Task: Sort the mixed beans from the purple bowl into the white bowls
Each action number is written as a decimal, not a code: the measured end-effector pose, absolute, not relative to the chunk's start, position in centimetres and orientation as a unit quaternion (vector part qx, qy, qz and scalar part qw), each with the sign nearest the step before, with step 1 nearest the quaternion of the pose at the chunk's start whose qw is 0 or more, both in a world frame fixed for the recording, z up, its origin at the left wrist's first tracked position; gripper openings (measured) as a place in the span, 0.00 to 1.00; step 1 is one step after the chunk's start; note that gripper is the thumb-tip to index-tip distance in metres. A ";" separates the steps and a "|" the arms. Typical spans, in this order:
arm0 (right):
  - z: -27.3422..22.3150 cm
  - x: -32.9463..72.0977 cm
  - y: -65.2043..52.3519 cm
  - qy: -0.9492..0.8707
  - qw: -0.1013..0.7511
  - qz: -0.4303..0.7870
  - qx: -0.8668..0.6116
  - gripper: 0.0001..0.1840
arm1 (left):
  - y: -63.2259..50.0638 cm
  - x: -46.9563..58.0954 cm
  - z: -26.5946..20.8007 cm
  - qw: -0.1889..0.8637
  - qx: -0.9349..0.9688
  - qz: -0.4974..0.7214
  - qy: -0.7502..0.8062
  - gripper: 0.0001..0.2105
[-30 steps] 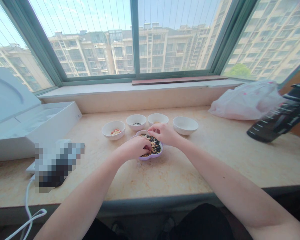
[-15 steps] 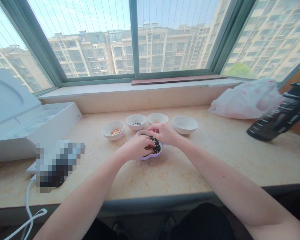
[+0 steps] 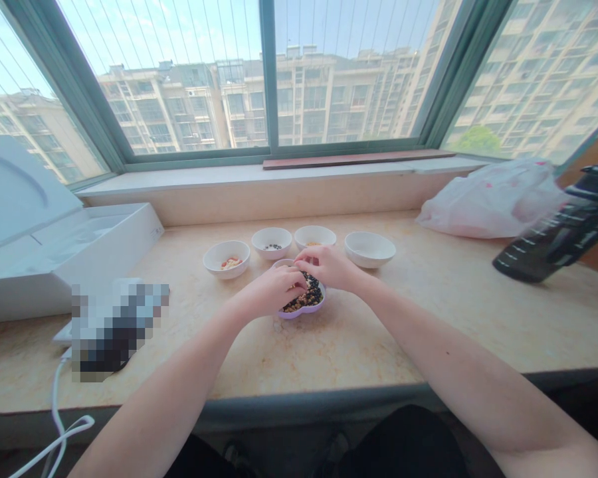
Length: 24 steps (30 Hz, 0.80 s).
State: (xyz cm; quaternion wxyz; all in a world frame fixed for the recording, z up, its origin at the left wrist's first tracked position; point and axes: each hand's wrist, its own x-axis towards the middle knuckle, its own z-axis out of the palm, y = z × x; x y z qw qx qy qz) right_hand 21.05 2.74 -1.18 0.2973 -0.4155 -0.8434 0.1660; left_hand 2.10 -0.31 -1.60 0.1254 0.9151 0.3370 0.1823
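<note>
A lilac scalloped dish point(image 3: 303, 313) stands on the counter, filled with mixed black, brown and pale beans point(image 3: 309, 297). Over its left half is my left hand point(image 3: 272, 291), fingers bent together just above the beans; whatever they pinch is hidden. My right hand point(image 3: 331, 267) is at the dish's far side with thumb and fingertips drawn together, and I cannot make out what is between them. Behind the dish are white bowls: one with reddish and pale pieces point(image 3: 210, 263), one with a few dark beans point(image 3: 259, 240), one with yellowish bits point(image 3: 323, 232).
Another white bowl point(image 3: 371, 255) sits right of my right hand. An open white box point(image 3: 124, 229) and a pixelated item point(image 3: 114, 338) with a white cable point(image 3: 56, 398) lie left. On the right are a plastic bag point(image 3: 483, 206) and a leaning dark bottle point(image 3: 538, 245).
My left hand has lifted slightly from the beans, its fingers now higher and closer together. More brown beans show at the dish's front. My right hand stays nearly in place.
</note>
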 end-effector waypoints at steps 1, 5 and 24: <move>-1.2 21.1 2.8 -0.842 0.296 0.168 -0.419 0.11 | -0.3 2.0 -1.4 0.143 0.906 0.200 0.343 0.08; -1.4 21.5 3.2 -0.834 0.281 0.179 -0.439 0.11 | -0.6 1.5 -0.7 0.254 0.844 0.277 0.383 0.08; -1.4 21.1 2.5 -0.810 0.245 0.286 -0.450 0.15 | -0.7 0.2 1.9 0.696 0.491 0.465 0.241 0.18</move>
